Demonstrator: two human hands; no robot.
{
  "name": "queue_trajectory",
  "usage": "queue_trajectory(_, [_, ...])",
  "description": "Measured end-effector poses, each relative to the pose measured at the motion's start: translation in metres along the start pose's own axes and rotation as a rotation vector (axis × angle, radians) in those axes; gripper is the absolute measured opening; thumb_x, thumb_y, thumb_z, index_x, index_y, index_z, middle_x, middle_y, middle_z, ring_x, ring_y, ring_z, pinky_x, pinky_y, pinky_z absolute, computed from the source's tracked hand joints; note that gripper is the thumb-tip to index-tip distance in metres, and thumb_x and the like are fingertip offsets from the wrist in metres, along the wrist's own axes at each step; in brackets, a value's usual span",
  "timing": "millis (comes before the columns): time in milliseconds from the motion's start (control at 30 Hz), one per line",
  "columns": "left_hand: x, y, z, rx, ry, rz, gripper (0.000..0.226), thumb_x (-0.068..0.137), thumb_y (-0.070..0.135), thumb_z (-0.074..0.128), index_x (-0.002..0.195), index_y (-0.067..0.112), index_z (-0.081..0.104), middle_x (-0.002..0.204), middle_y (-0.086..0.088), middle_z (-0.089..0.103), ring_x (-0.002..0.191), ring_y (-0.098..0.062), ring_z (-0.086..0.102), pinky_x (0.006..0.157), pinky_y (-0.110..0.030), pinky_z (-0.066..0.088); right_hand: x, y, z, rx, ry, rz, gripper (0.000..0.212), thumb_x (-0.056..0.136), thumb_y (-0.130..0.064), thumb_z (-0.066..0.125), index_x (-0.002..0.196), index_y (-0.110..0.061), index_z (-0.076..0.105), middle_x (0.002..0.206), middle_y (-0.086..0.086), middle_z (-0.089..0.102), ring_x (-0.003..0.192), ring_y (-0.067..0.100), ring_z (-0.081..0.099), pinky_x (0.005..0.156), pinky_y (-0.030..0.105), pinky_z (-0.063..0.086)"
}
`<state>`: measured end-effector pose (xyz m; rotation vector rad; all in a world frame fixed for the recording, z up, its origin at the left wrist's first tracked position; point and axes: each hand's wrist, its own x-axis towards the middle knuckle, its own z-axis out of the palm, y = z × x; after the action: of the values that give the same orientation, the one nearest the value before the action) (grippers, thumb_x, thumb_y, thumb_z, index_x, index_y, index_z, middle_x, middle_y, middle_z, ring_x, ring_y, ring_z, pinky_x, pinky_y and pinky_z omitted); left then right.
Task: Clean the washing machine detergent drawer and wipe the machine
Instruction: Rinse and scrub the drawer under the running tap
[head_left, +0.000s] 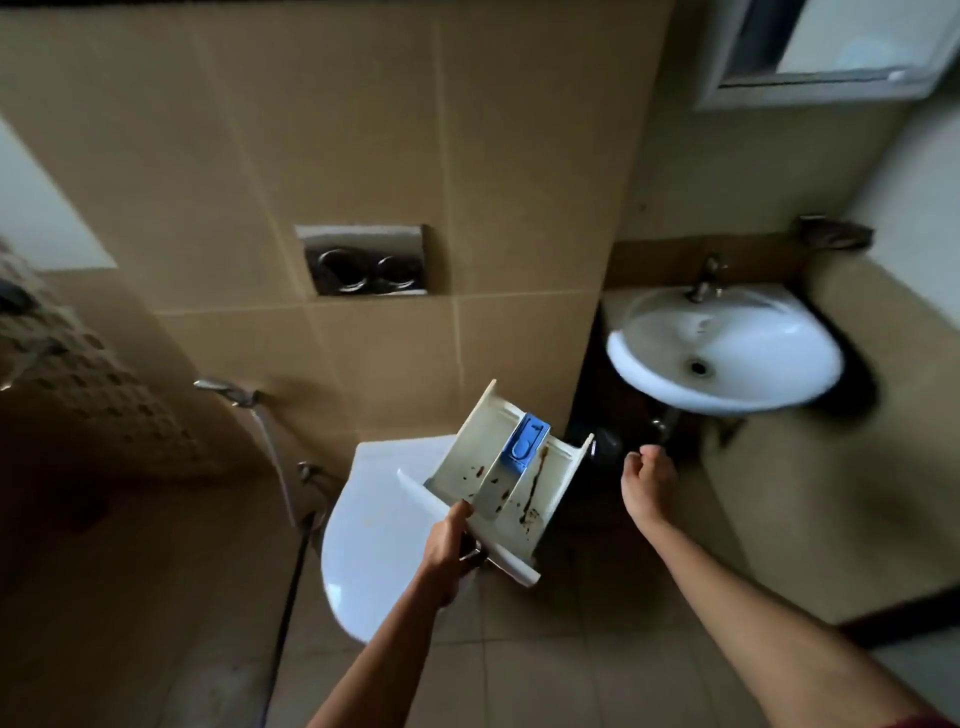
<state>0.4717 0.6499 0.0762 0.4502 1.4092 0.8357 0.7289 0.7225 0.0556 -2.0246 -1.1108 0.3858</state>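
Note:
The white detergent drawer (467, 457) hangs in the air over the closed toilet, tilted with its front panel toward me. A blue insert (527, 441) sits in its middle compartment, and dark brown stains streak the compartments on either side. My left hand (449, 540) grips the drawer by its front panel. My right hand (647, 480) is stretched out to the right of the drawer, apart from it, its fingers curled in and holding nothing. The washing machine is out of view.
A white corner basin (649, 374) with a metal tap (706, 280) hangs on the right wall. The closed toilet lid (374, 530) lies below the drawer, with a flush plate (363, 260) on the tiled wall and a spray hose (270, 447) to the left.

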Motion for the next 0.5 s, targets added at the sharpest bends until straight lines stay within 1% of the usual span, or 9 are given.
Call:
queue_trajectory(33, [0.008, 0.006, 0.020, 0.003, -0.024, -0.006, 0.026, 0.094, 0.030, 0.048, 0.104, 0.009, 0.059, 0.093, -0.013, 0.058, 0.084, -0.025, 0.057, 0.072, -0.037, 0.055, 0.014, 0.009, -0.010, -0.011, 0.019, 0.009, 0.048, 0.078, -0.023, 0.037, 0.095, 0.014, 0.061, 0.091, 0.035, 0.061, 0.090, 0.047, 0.059, 0.082, 0.047, 0.046])
queue_trajectory(100, [0.021, 0.017, 0.057, -0.004, -0.073, -0.018, 0.027, 0.094, 0.033, 0.051, 0.110, 0.012, 0.057, 0.104, -0.015, 0.063, 0.094, -0.028, 0.061, 0.075, -0.039, 0.056, 0.041, 0.028, -0.029, -0.013, 0.058, 0.013, 0.055, 0.079, -0.032, 0.032, 0.092, 0.013, 0.061, 0.089, 0.034, 0.061, 0.088, 0.046, 0.059, 0.079, 0.047, 0.046])
queue_trajectory(133, [0.030, 0.022, 0.074, 0.005, -0.095, -0.022, 0.033, 0.092, 0.034, 0.053, 0.116, 0.012, 0.055, 0.110, -0.018, 0.063, 0.100, -0.031, 0.062, 0.076, -0.041, 0.057, 0.053, 0.036, -0.039, -0.009, 0.075, 0.018, 0.059, 0.079, -0.035, 0.030, 0.091, 0.014, 0.060, 0.088, 0.034, 0.061, 0.087, 0.045, 0.059, 0.078, 0.046, 0.045])
queue_trajectory(200, [0.041, 0.032, 0.105, 0.030, -0.119, -0.038, 0.043, 0.088, 0.036, 0.056, 0.122, 0.010, 0.052, 0.116, -0.020, 0.062, 0.105, -0.035, 0.061, 0.075, -0.041, 0.057, 0.074, 0.048, -0.058, -0.027, 0.103, 0.044, 0.056, 0.083, -0.033, 0.034, 0.095, 0.015, 0.060, 0.092, 0.035, 0.060, 0.091, 0.046, 0.058, 0.081, 0.045, 0.043])
queue_trajectory(233, [0.048, 0.035, 0.122, 0.042, -0.123, -0.041, 0.046, 0.087, 0.035, 0.057, 0.123, 0.008, 0.052, 0.117, -0.022, 0.062, 0.105, -0.037, 0.061, 0.072, -0.040, 0.057, 0.085, 0.054, -0.067, -0.029, 0.126, 0.047, 0.055, 0.084, -0.032, 0.035, 0.097, 0.015, 0.059, 0.094, 0.035, 0.061, 0.093, 0.046, 0.058, 0.082, 0.045, 0.043])
queue_trajectory(300, [0.059, 0.044, 0.156, 0.069, -0.154, -0.045, 0.046, 0.086, 0.035, 0.056, 0.122, 0.006, 0.055, 0.114, -0.022, 0.063, 0.102, -0.038, 0.060, 0.067, -0.038, 0.055, 0.107, 0.068, -0.081, -0.028, 0.164, 0.052, 0.059, 0.082, -0.034, 0.031, 0.099, 0.015, 0.059, 0.095, 0.035, 0.061, 0.094, 0.046, 0.058, 0.085, 0.045, 0.043])
queue_trajectory(367, [0.068, 0.051, 0.185, 0.111, -0.195, -0.040, 0.042, 0.088, 0.034, 0.053, 0.119, 0.005, 0.056, 0.108, -0.020, 0.065, 0.095, -0.036, 0.060, 0.065, -0.036, 0.053, 0.127, 0.080, -0.093, -0.057, 0.185, 0.084, 0.052, 0.081, -0.028, 0.035, 0.101, 0.014, 0.059, 0.096, 0.034, 0.061, 0.095, 0.046, 0.058, 0.086, 0.044, 0.044])
queue_trajectory(433, [0.081, 0.059, 0.216, 0.155, -0.233, -0.058, 0.040, 0.088, 0.035, 0.051, 0.114, 0.005, 0.057, 0.105, -0.020, 0.065, 0.090, -0.034, 0.058, 0.068, -0.037, 0.051, 0.151, 0.092, -0.102, -0.083, 0.212, 0.094, 0.048, 0.081, -0.025, 0.039, 0.101, 0.013, 0.058, 0.095, 0.034, 0.061, 0.094, 0.046, 0.058, 0.085, 0.044, 0.044])
queue_trajectory(500, [0.094, 0.067, 0.244, 0.170, -0.257, -0.087, 0.038, 0.086, 0.037, 0.052, 0.107, 0.006, 0.058, 0.101, -0.020, 0.062, 0.091, -0.033, 0.055, 0.074, -0.039, 0.049, 0.179, 0.103, -0.107, -0.105, 0.223, 0.117, 0.041, 0.084, -0.022, 0.043, 0.099, 0.013, 0.058, 0.094, 0.033, 0.061, 0.092, 0.046, 0.058, 0.083, 0.044, 0.045])
